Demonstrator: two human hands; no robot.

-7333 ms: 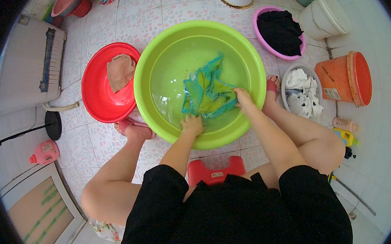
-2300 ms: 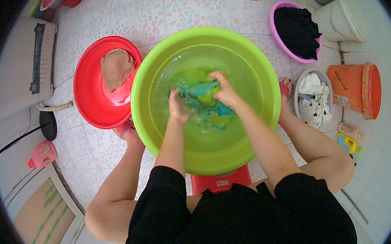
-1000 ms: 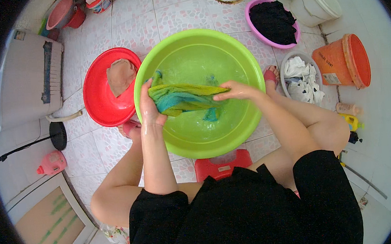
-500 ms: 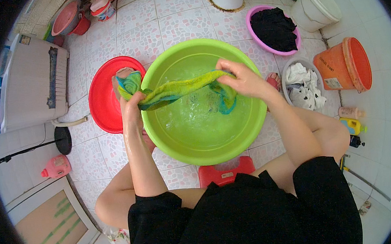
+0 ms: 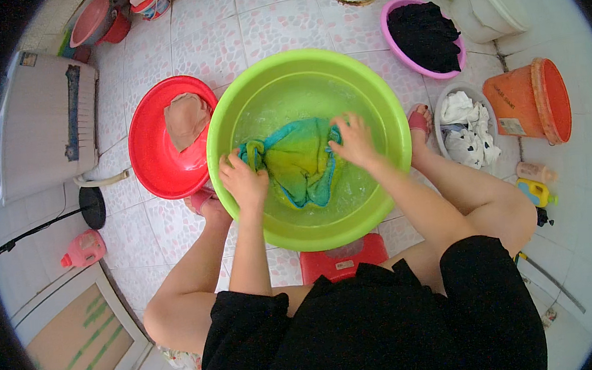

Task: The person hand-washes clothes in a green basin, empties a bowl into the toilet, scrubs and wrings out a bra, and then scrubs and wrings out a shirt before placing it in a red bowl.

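Note:
A wet yellow-green and blue towel (image 5: 297, 158) lies spread and crumpled in the water of a large green basin (image 5: 314, 238). My left hand (image 5: 246, 183) grips its bunched left end, close to the basin's left wall. My right hand (image 5: 356, 140), slightly blurred, has its fingers closed on the towel's right edge. Between the two hands the cloth sags into the water, with its blue lower border toward me. Folds hide some of my fingertips.
A red basin (image 5: 141, 138) holding a beige cloth (image 5: 188, 120) touches the green one on the left. Rightward are a pink basin (image 5: 388, 35) of black clothes, a grey basin (image 5: 437, 128) of white clothes and an orange bucket (image 5: 526, 103). A red stool (image 5: 343, 258) stands nearest me.
The towel, stretched between my hands above the water and over the red basin's edge, has come down into the green basin and spread out. My left hand moved right and nearer me.

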